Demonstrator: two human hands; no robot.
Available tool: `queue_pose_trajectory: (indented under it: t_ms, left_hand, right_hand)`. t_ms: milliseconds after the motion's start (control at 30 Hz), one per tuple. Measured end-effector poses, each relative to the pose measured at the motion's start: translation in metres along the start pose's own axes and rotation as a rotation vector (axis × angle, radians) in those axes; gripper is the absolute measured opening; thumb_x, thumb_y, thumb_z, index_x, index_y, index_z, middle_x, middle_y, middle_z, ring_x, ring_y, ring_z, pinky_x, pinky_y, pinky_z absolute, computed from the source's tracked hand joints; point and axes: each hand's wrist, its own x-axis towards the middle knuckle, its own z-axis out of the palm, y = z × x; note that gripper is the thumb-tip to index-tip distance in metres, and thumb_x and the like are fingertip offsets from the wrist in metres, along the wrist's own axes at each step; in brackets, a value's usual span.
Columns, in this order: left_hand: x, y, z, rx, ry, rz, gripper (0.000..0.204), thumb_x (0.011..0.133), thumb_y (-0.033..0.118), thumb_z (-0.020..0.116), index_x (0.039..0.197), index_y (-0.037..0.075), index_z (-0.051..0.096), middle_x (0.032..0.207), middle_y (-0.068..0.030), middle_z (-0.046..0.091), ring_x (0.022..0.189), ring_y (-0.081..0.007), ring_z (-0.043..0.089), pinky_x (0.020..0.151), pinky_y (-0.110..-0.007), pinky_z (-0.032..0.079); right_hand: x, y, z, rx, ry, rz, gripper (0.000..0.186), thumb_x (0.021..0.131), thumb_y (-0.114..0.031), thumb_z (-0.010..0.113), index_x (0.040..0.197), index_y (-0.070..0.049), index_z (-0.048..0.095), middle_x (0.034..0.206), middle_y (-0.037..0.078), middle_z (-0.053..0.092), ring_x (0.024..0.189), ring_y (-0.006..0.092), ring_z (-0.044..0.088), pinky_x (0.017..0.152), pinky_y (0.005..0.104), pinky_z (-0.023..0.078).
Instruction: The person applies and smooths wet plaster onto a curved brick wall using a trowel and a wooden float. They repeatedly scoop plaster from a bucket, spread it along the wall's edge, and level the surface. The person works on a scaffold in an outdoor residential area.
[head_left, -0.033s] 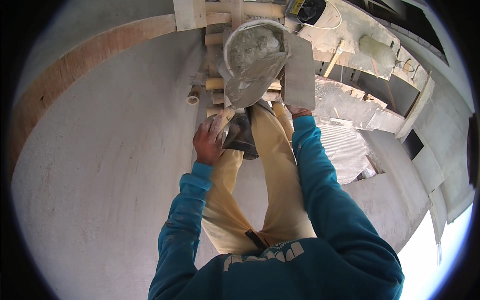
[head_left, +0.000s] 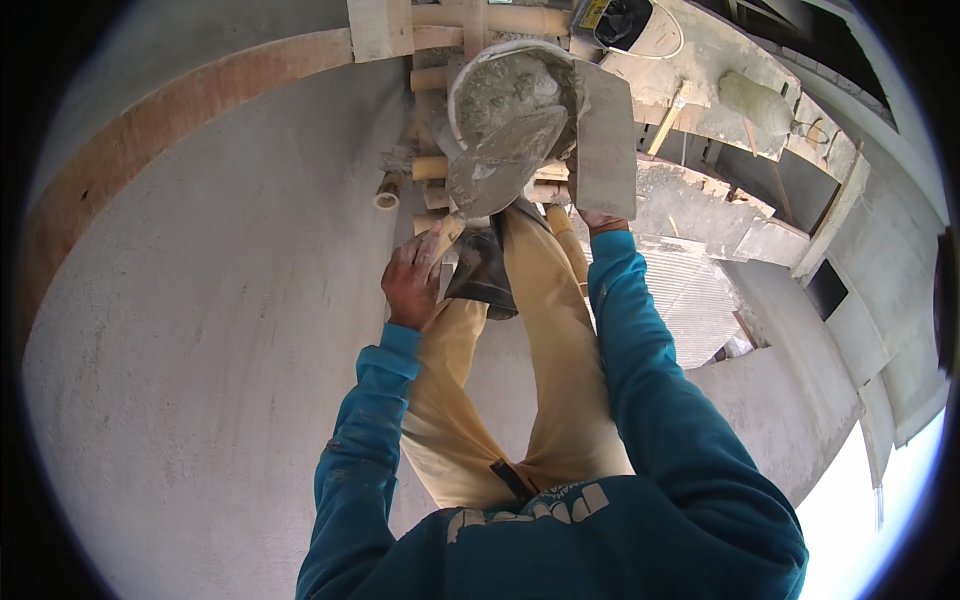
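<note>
My left hand (head_left: 411,287) is closed round the wooden handle of a pointed trowel (head_left: 505,165). Its broad grey blade is coated with wet mortar and lies over the near side of a round bucket (head_left: 456,112). Inside the bucket sits grey mortar (head_left: 498,92). At the bucket's right, my right hand (head_left: 602,222) grips a flat rectangular plastering float (head_left: 607,140), held with its long side pointing away from me. The float covers most of that hand's fingers, and its handle is hidden.
Bamboo poles (head_left: 430,168) and boards lie under the bucket and my boots (head_left: 485,268). A grey plastered wall (head_left: 220,300) rises at the left, with a curved wooden strip (head_left: 190,110). A second bucket (head_left: 655,35) stands at the far right, near a dusty bottle (head_left: 755,103).
The float in my right hand has shifted slightly to the right. My left hand and the trowel have moved a little to the left.
</note>
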Motion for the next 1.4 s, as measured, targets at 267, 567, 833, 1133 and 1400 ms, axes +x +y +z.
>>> queue_pose_trajectory:
  t_ms: [267, 567, 833, 1133, 1400]
  left_hand:
    - [0.046, -0.017, 0.024, 0.077, -0.123, -0.039, 0.067, 0.08, 0.012, 0.071, 0.143, 0.022, 0.049, 0.105, -0.012, 0.06, 0.093, -0.0327, 0.058, 0.081, -0.042, 0.051]
    - [0.113, -0.019, 0.088, 0.015, -0.339, -0.361, 0.071, 0.082, 0.02, 0.074, 0.144, 0.005, 0.043, 0.118, -0.0244, 0.059, 0.112, -0.0399, 0.056, 0.096, -0.045, 0.046]
    - [0.068, 0.006, -0.019, -0.127, -0.341, -0.536, 0.074, 0.083, 0.031, 0.075, 0.138, -0.007, 0.044, 0.137, -0.0296, 0.048, 0.127, -0.0415, 0.047, 0.107, -0.045, 0.04]
    - [-0.109, 0.038, -0.188, -0.77, 0.805, -0.737, 0.059, 0.088, 0.003, 0.062, 0.142, -0.005, 0.039, 0.137, -0.0243, 0.045, 0.123, -0.0372, 0.051, 0.097, -0.044, 0.049]
    - [-0.211, 0.184, -0.38, -0.344, 1.752, -0.802, 0.048, 0.1, 0.019, 0.049, 0.142, -0.002, 0.039, 0.142, -0.0212, 0.038, 0.129, -0.0344, 0.043, 0.102, -0.045, 0.044]
  right_hand:
    - [-0.012, -0.098, 0.009, -0.036, -0.027, -0.032, 0.043, 0.099, -0.025, 0.049, 0.138, -0.007, 0.044, 0.127, 0.013, 0.059, 0.109, 0.0244, 0.06, 0.087, 0.0384, 0.054]
    - [-0.096, -0.195, 0.106, -0.008, -0.202, -0.048, 0.046, 0.1, -0.03, 0.049, 0.141, -0.009, 0.043, 0.127, 0.013, 0.059, 0.107, 0.0241, 0.061, 0.083, 0.038, 0.055]
    - [-0.163, -0.236, 0.201, 0.021, -0.364, -0.044, 0.049, 0.1, -0.033, 0.048, 0.142, -0.011, 0.042, 0.127, 0.014, 0.059, 0.106, 0.0238, 0.061, 0.08, 0.0376, 0.056]
    - [-0.266, -0.324, 0.341, -0.125, -0.603, -0.1, 0.052, 0.1, -0.038, 0.048, 0.145, -0.013, 0.041, 0.127, 0.014, 0.059, 0.104, 0.0235, 0.061, 0.077, 0.0373, 0.057]
    - [-0.371, -0.448, 0.525, -0.197, -0.87, -0.418, 0.055, 0.1, -0.041, 0.048, 0.147, -0.014, 0.04, 0.127, 0.015, 0.059, 0.102, 0.0232, 0.062, 0.073, 0.0369, 0.058]
